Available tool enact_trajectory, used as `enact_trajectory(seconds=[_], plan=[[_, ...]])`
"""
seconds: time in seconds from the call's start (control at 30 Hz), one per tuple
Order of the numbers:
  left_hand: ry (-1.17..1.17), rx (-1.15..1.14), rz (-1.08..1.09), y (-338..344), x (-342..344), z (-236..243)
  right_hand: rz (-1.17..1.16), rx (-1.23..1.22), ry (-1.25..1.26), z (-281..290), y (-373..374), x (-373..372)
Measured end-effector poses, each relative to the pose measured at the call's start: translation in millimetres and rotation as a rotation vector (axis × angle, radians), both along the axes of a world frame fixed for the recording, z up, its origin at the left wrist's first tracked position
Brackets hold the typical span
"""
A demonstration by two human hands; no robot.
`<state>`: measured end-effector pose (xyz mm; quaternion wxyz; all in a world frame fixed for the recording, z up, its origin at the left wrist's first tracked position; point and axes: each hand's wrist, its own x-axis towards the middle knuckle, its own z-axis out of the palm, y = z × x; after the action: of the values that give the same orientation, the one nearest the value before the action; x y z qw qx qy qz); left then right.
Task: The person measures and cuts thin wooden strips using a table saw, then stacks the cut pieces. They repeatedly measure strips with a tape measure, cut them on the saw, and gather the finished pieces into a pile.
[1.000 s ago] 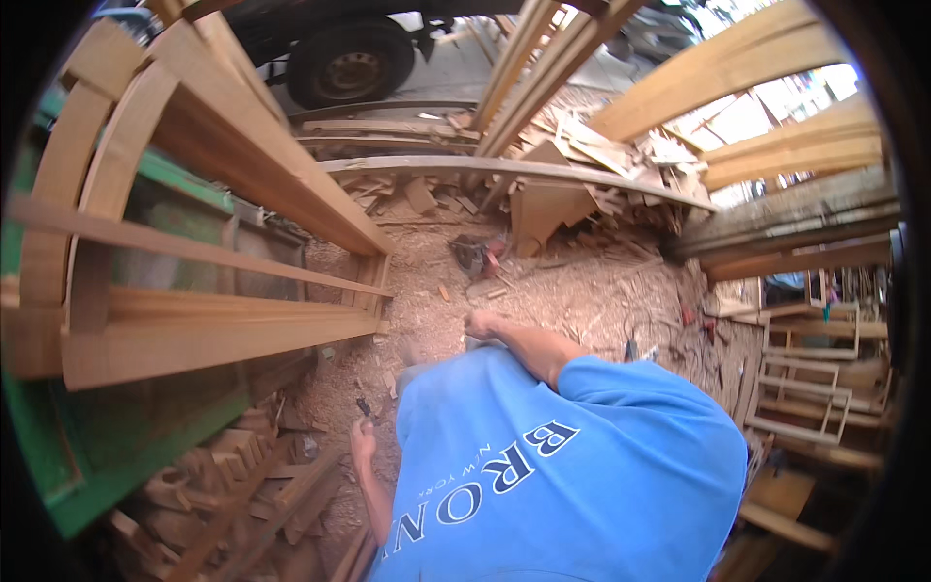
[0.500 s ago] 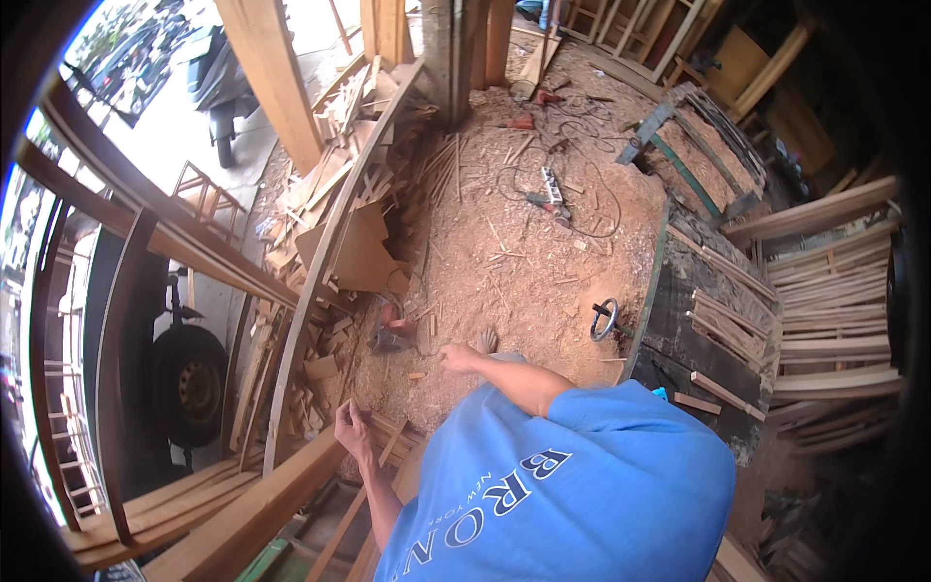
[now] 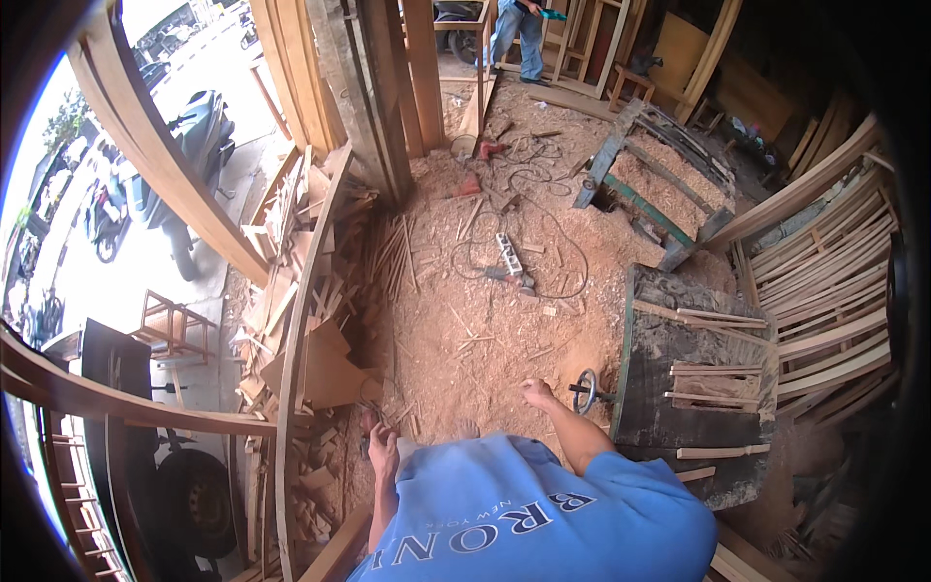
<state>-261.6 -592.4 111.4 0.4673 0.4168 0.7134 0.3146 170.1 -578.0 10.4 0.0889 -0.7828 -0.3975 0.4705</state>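
My left hand (image 3: 383, 447) hangs low in front of me with its fingers curled in, and nothing shows in it. Closest to it is a red and dark power tool (image 3: 369, 423) on the floor, partly hidden behind the hand. My right hand (image 3: 536, 392) is loosely closed over the sawdust, with no object visible in it. Just to its right, apart from it, a metal handwheel (image 3: 585, 391) juts from a dark machine table (image 3: 652, 407) with several wooden strips on it.
Sawdust covers the floor (image 3: 436, 364). Ahead lie a white power strip (image 3: 509, 254), an angle grinder (image 3: 519, 281) and looping cords. Scrap wood (image 3: 325, 364) is heaped at left beside a long beam (image 3: 315, 262). A person (image 3: 519, 39) stands at the far end.
My view has turned and shifted forward. My right hand has moved rightward, near the handwheel. A person has come into view at the far end.
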Motion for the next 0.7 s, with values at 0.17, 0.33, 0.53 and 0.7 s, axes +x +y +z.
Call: enact_trajectory(seconds=[0.17,0.33,0.53,0.7], plan=[[0.073,-0.064,-0.125,59.1,10.2,-45.9,-0.210,0.012,0.077,-0.4,16.2,7.4],[-0.124,-0.414,-0.074,133.4,5.0,-82.9,-0.116,-0.192,0.022,-16.1,-0.6,1.9],[0.552,-0.305,-0.727,217.9,12.8,-109.4,-0.016,-0.370,-0.092,1.4,39.8,13.9],[0.407,-0.352,-0.816,353.3,50.8,-112.5,-0.215,-0.312,-0.035,13.9,142.2,42.0]])
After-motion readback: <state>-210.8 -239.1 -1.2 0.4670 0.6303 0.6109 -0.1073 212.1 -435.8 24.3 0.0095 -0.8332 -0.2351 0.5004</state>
